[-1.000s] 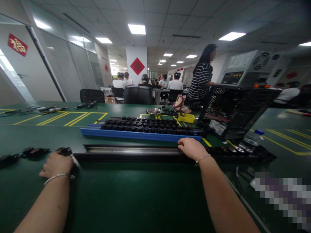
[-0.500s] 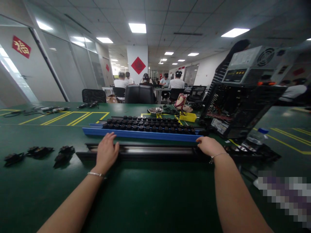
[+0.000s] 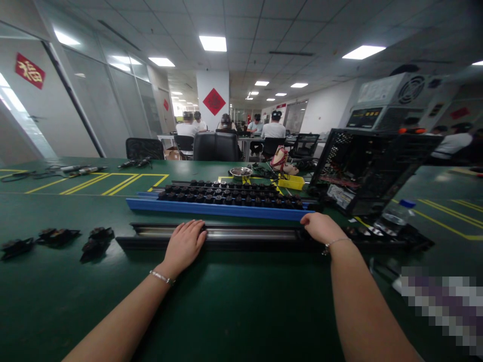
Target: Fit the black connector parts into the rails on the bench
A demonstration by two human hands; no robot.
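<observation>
A long black channel rail [image 3: 252, 234] with a shiny metal inner strip lies crosswise in front of me on the green table [image 3: 241, 306]. My left hand [image 3: 185, 244] lies across its left-middle part, palm down, fingers stretched out over the far edge. My right hand [image 3: 323, 230] is at the right part of the rail, fingers bent down and closed beside a small dark part. What those fingers hold is hidden. Just behind the rail runs a blue strip [image 3: 222, 209], close to my right fingertips. Rows of small black parts [image 3: 226, 197] stand behind it.
Loose black parts [image 3: 97, 242] lie at the left. At the right stand an open computer case [image 3: 372, 168] with power supplies [image 3: 390, 93] on top and a clear bottle [image 3: 396, 215]. A metal bowl [image 3: 240, 172] and yellow tray [image 3: 291, 182] are behind. People sit farther back.
My left hand has moved right along the rail and its fingers lie flatter over it. My right hand stays at nearly the same place. A person behind the computer case has mostly gone from sight.
</observation>
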